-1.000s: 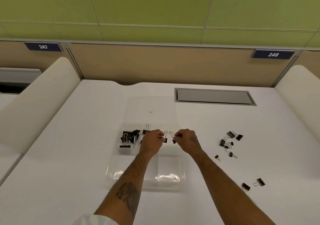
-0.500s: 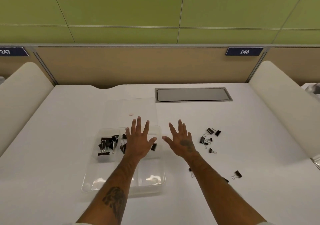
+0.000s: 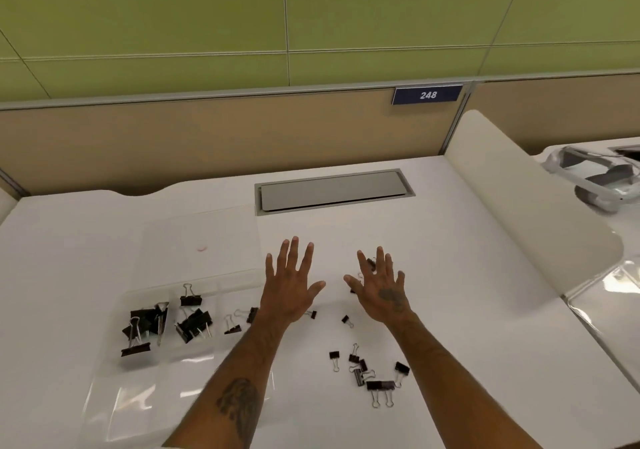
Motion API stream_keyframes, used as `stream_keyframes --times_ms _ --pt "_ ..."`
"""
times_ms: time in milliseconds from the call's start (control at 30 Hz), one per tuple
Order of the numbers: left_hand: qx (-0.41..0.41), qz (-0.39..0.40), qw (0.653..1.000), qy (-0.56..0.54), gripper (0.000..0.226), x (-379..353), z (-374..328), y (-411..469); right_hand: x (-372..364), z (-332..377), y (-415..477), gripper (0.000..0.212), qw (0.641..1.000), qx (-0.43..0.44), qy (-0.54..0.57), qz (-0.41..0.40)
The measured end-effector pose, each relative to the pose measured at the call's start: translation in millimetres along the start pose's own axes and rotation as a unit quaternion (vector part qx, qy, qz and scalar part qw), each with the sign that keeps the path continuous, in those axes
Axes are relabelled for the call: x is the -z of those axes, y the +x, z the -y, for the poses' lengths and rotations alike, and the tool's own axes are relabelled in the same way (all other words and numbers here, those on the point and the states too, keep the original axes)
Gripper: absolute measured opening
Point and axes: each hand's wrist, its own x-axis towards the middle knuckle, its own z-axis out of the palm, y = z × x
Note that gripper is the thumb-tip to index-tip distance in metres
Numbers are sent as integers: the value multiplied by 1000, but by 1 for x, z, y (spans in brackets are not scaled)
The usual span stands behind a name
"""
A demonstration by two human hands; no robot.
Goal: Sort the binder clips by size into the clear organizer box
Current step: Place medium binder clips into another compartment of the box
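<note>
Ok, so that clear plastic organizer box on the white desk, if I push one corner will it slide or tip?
The clear plastic organizer box is low and wide, so it would probably slide, not tip. Its walls look thin, so likely light and slightly flexible. The black binder clips lie only in its far compartments, so it might pivot unevenly.
</note>
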Motion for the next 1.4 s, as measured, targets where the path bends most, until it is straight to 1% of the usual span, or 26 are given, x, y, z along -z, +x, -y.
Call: stream_keyframes --times_ms 33,167,300,433,567,633,700,800,900,1000,1067,1167,1267,1400 --pt "-12 5 1000 -3 81 -2 -8 6 1 -10 2 85 1000 -7 -3 5" --pt "-46 35 998 -24 79 -12 -35 25 3 -43 13 66 999 -21 -22 22" --pt "-72 74 993 -57 76 -25 -56 39 -3 -70 25 60 999 -8 -32 26" --pt "-98 111 987 -69 64 -34 -67 47 -12 -85 36 52 999 22 -26 7" --pt "-102 148 979 -95 60 -37 -70 48 -17 -90 43 54 998 34 -28 39" --pt "-109 152 978 -92 61 -37 -69 47 -17 -88 45 54 998 43 -33 41" --pt "-117 150 978 -86 60 -38 -69 48 -16 -85 46 50 998 32 -30 48" --pt "-118 144 980 -76 48 -40 -71 49 -15 -83 44 39 999 15 -9 27" --pt "-101 134 982 -89 33 -38 -74 49 -15 -83 38 26 1000 1 -16 12" --pt "-59 131 979 -146 19 -32 -74 46 -7 -81 32 30 999 -44 25 1" --pt "-29 121 972 -197 21 -24 -70 44 0 -77 29 37 995 -65 72 -7" --pt "16 89 963 -254 26 -7 -58 36 10 -61 27 46 987 -74 138 -28" --pt "69 47 948 -307 20 9 -38 24 19 -32 28 42 978 -85 187 -45" --pt "135 -13 911 -389 15 29 2 2 23 22 28 31 963 -61 259 -52"
